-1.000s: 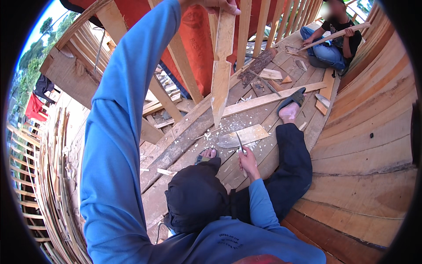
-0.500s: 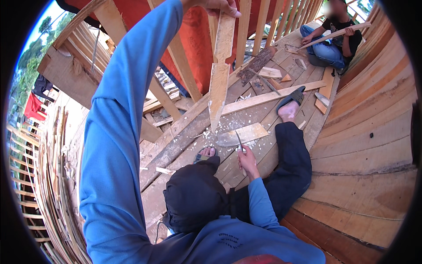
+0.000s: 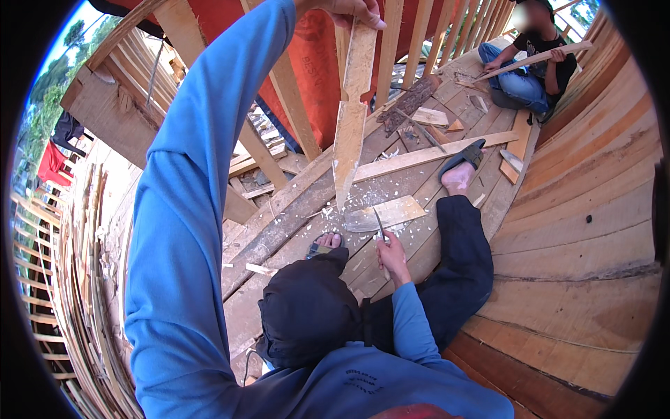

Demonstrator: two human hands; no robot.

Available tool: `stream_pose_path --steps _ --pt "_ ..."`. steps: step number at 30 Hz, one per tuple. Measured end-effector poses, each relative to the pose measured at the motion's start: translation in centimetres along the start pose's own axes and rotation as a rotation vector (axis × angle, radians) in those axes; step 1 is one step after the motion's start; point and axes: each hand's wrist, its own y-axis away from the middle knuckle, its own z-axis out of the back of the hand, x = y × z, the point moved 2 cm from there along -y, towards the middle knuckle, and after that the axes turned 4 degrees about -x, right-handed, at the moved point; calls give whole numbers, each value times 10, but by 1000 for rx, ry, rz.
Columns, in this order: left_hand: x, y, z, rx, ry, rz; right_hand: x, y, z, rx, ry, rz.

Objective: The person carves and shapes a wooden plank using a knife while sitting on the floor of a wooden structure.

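High at the top edge, my left hand (image 3: 357,10) grips the upper end of a carved wooden piece (image 3: 349,140). This piece is pale and flat, notched at its middle, and hangs upright with its pointed end down. Low in the middle, my right hand (image 3: 393,260) is closed around a knife (image 3: 379,221), its thin blade pointing up and away from me. The blade is apart from the carved piece. Just beyond the knife lies a short wooden board (image 3: 391,214) on the floor, with pale shavings scattered around it.
My sandalled feet rest on the plank floor (image 3: 419,248). A long plank (image 3: 433,156) lies beyond them, near a bark-covered log (image 3: 412,105) and offcuts. Curved wooden planking (image 3: 579,230) rises at right. A seated co-worker (image 3: 527,77) at far right holds a long strip of wood.
The carved piece has shifted very slightly, still upright in my left hand. My right hand and the knife stay almost in the same place.
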Motion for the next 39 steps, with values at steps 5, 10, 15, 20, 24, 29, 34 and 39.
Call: stream_pose_path --steps 5,10,15,20,24,29,34,39 --pt "2 -1 -1 1 -6 14 -2 -2 1 -2 9 5" --pt "7 -3 -2 5 25 9 -6 -6 1 -8 -4 18" --pt "11 -3 -5 9 61 -5 -5 -5 0 -13 10 18" --pt "11 -1 -7 13 77 2 -6 -4 1 -20 27 25" --pt "3 6 -14 -28 112 6 -4 -2 1 -25 -20 45" --pt "4 24 -49 -40 306 -3 45 28 9 97 -461 108" --pt "31 45 -93 -127 229 -51 89 52 8 219 -674 277" --pt "45 51 -119 -89 274 -52 106 63 11 340 -687 361"
